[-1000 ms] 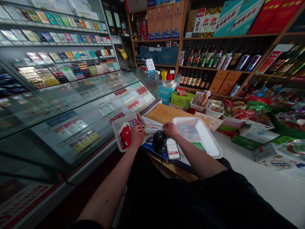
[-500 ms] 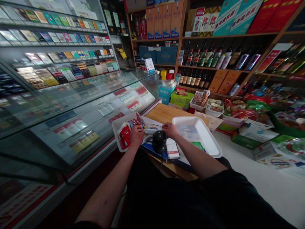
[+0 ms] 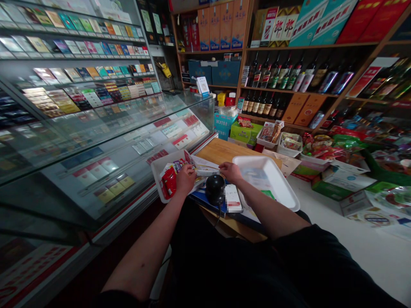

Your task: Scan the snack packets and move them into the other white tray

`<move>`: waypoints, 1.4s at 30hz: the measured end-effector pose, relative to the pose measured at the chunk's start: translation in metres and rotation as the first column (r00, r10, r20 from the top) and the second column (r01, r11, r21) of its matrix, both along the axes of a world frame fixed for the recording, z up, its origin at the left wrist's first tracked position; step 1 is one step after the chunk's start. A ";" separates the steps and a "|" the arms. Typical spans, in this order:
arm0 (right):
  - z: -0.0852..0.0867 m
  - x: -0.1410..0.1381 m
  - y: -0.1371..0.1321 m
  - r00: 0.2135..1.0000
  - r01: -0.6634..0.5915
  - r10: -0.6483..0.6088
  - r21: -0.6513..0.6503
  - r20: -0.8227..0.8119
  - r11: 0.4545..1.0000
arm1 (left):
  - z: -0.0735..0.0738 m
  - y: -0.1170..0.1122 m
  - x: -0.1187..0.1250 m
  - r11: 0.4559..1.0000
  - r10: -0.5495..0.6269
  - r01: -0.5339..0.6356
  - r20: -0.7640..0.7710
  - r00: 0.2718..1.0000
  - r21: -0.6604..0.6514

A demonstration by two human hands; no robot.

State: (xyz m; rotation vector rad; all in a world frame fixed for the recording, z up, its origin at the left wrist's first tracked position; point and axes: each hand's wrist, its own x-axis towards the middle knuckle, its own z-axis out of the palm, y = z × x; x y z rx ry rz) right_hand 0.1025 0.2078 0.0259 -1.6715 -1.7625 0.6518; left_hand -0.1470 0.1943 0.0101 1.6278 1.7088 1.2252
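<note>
Both of my hands pinch opposite ends of a slim, pale flat packet; its exact kind is too small to make out. My left hand is closed on its left end, over the edge of a white tub filled with red and colourful snack packets. At the other end, the fingers of my right hand are closed too. Just in front of the packet stands a round black scanner on a cable, with a phone lying beside it.
A large white tray with a green packet in it sits to the right on the wooden table. Along the left runs a glass counter of cigarette packs. Bottle shelves and snack boxes stand behind.
The pale packet looks slightly tilted differently between my hands, its flat side showing more. Both hands stay in nearly the same place.
</note>
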 end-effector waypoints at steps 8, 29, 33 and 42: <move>0.000 0.008 -0.004 0.989 -0.049 0.037 0.079 0.144 0.996 | -0.003 0.018 0.009 0.999 -0.024 0.028 -0.133 0.991 0.027; -0.031 0.007 0.003 0.999 0.026 -0.021 0.112 -0.041 0.993 | -0.024 0.009 0.015 0.993 0.073 -0.072 -0.002 0.997 0.096; -0.028 0.007 0.004 0.999 0.012 -0.006 0.115 -0.053 0.993 | -0.026 0.009 0.015 0.992 0.080 -0.083 0.033 0.996 0.099; -0.017 0.003 0.010 0.997 -0.062 0.057 0.088 0.060 0.994 | -0.024 0.005 0.014 0.984 0.098 -0.113 0.112 0.989 0.135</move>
